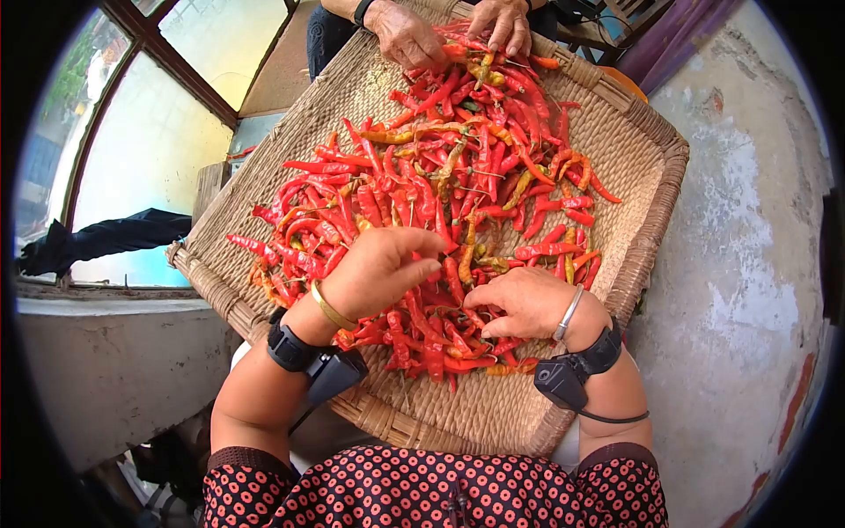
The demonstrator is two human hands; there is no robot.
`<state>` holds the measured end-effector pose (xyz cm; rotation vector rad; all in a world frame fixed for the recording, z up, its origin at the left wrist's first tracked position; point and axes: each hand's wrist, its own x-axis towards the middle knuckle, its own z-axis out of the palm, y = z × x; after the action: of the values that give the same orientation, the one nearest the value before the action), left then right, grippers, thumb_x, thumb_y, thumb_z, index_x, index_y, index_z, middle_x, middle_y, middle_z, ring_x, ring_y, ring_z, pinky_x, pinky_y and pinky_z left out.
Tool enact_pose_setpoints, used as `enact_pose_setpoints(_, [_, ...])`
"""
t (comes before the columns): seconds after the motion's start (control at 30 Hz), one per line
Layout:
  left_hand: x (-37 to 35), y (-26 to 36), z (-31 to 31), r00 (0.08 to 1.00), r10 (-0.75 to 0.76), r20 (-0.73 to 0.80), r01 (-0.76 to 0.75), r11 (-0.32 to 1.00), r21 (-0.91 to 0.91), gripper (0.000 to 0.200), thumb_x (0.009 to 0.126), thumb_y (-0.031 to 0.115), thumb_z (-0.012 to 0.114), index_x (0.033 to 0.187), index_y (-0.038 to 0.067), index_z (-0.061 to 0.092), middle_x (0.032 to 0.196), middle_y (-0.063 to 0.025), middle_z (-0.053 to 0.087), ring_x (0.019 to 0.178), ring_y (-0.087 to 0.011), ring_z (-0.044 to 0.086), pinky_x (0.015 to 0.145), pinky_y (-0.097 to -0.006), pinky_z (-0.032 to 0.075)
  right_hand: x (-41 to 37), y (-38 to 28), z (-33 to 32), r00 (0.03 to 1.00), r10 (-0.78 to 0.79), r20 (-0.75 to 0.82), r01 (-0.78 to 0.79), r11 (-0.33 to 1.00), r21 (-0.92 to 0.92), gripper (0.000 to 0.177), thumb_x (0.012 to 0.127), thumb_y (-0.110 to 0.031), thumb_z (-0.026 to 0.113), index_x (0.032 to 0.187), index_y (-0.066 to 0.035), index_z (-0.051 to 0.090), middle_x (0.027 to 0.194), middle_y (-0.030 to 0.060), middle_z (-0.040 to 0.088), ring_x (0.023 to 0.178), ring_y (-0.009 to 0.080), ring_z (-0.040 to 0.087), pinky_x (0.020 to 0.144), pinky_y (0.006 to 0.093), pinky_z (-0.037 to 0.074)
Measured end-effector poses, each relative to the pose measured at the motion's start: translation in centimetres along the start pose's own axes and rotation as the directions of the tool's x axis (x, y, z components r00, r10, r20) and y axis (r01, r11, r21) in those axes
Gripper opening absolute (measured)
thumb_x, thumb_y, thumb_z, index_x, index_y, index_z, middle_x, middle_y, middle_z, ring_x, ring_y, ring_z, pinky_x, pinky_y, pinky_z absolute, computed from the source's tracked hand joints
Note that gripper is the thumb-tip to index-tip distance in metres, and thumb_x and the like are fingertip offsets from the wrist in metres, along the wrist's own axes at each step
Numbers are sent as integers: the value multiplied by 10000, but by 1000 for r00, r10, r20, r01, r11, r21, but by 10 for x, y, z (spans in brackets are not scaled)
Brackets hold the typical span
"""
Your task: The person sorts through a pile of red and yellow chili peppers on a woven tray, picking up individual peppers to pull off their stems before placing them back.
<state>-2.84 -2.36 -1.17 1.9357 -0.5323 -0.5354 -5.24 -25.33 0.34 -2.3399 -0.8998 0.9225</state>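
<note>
A heap of red chili peppers (431,348), with some orange and yellowish ones among them, lies in a woven basket tray (647,189). Over the near left part of the heap is my left hand (383,268), its fingers bent in toward the thumb; whatever sits between the tips is too small to tell. My right hand (528,304) rests lower on the chilies, fingers curled and thumb below them, and its grip is partly hidden. A gold bangle (331,308) circles my left wrist and a silver one (569,313) my right.
Across the tray, another person's two hands (405,33) work in the chilies at the far edge. Windows (132,132) and a dark folded umbrella-like item (114,239) are at left. A worn plaster wall (731,264) stands at right. Wrist devices (334,374) are strapped to both my forearms.
</note>
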Motion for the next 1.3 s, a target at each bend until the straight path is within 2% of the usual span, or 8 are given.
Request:
enact_pose_setpoints(0.07, [0,-2,12,950,285,123,-308,915,260,299,753,103,637,1039,45,571,861,-122,600,784,-247,602,697,-331,481,1,0,1,999,29,25,-29,999,-26,346,712,-244,644,1021,-98,589,822,127,618,798,301,600,700,405,461])
enact_pose_setpoints(0.2, [-3,7,21,896,130,424,-281,906,316,357,722,117,643,1061,49,555,884,-136,585,827,-314,584,726,-376,479,5,2,4,993,115,7,-114,989,-98,188,717,-193,599,867,-80,617,782,127,630,769,309,607,687,406,470])
enact_pose_setpoints(0.4, [-2,11,30,919,394,22,-385,883,269,332,701,144,662,1015,78,574,984,-117,561,818,-311,591,713,-380,492,-7,-6,-17,993,-72,-89,98,935,342,137,744,-158,573,797,-47,634,731,100,632,658,206,613,616,327,470])
enact_pose_setpoints(0.63, [-2,8,25,897,411,162,-430,897,107,271,715,140,681,946,55,567,880,-90,602,795,-238,612,670,-323,494,-16,-3,-22,969,-243,-47,192,614,766,136,818,-81,594,928,-7,622,734,14,597,628,60,557,562,194,442])
enact_pose_setpoints(0.8, [0,1,-2,990,-54,132,123,790,-601,156,811,48,624,948,66,553,802,44,561,679,-14,506,590,-166,420,-9,-2,-21,899,256,-355,187,509,840,278,839,-108,573,1087,14,539,760,33,599,631,56,554,581,180,461])
enact_pose_setpoints(1.0, [7,1,-27,847,-348,-401,-55,694,-718,401,889,135,521,1266,37,428,912,-36,617,674,-56,538,578,-193,452,-1,9,-6,914,133,-383,64,885,461,252,764,-180,629,962,-26,602,714,91,610,652,184,600,607,310,465])
enact_pose_setpoints(1.13, [-5,7,-8,979,137,152,-173,948,266,374,772,155,638,1117,43,547,865,-124,628,782,-264,615,686,-321,496,-2,-2,-12,981,-31,-193,76,969,234,305,749,-232,623,987,-44,590,758,114,616,718,265,609,655,361,467])
enact_pose_setpoints(1.3, [-9,-3,29,907,255,335,-382,832,402,345,725,177,634,1045,68,566,861,-108,580,772,-293,601,647,-385,499,1,3,-5,991,-10,-136,29,990,138,319,741,-255,603,990,-56,587,850,148,614,814,320,593,719,409,459])
